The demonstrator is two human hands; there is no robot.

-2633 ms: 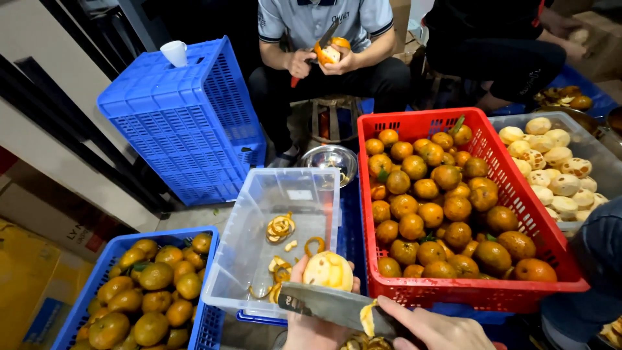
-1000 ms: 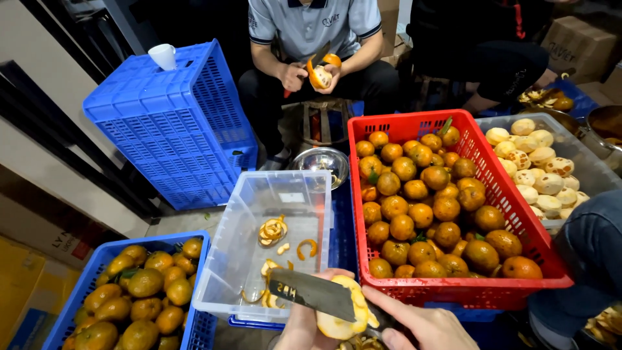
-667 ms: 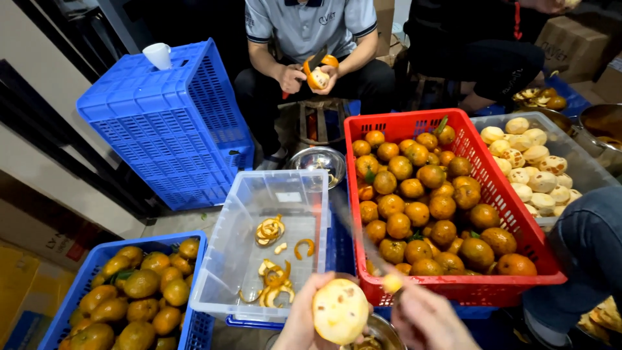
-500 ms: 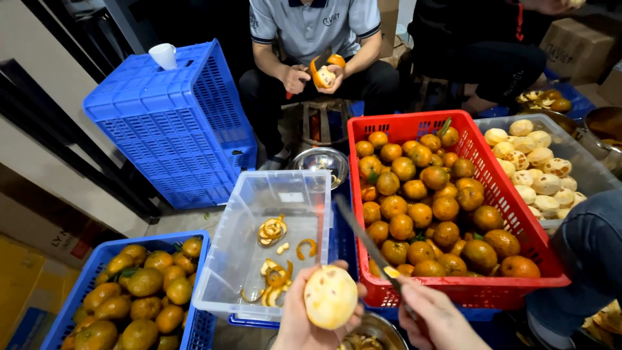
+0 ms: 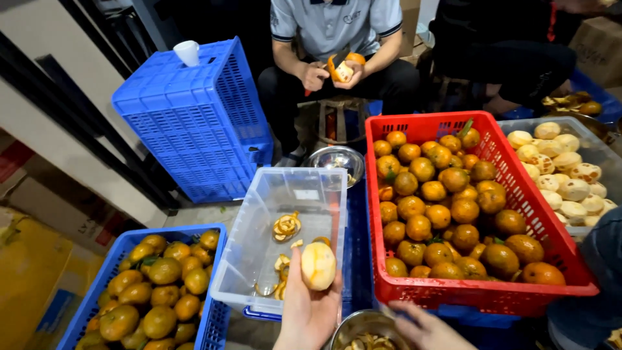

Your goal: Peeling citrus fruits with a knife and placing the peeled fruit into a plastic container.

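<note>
A person's left hand holds up a peeled orange, fingers curled around its lower half, thumb along its left side. The fruit hangs over the near right corner of a clear plastic tub, the landmark here, which holds a few curls of orange peel. The right hand shows only in part at the bottom edge, right of the tub, beside a steel bowl with peel scraps; its fingers look loosely extended, and whether they hold anything cannot be told.

Right of the tub stands a red crate heaped with unpeeled oranges, just beside the raised fruit. Beyond that, a grey bin holds pale peeled fruit. Left of the tub sits a blue crate of green-tinged oranges. Behind the tub an upturned blue crate carries a white cup, and a second steel bowl rests on the floor between the tub and a wooden stool.

Behind the stool a seated co-worker in a grey polo shirt peels an orange with both hands. Another person in dark clothes sits behind the red crate.
</note>
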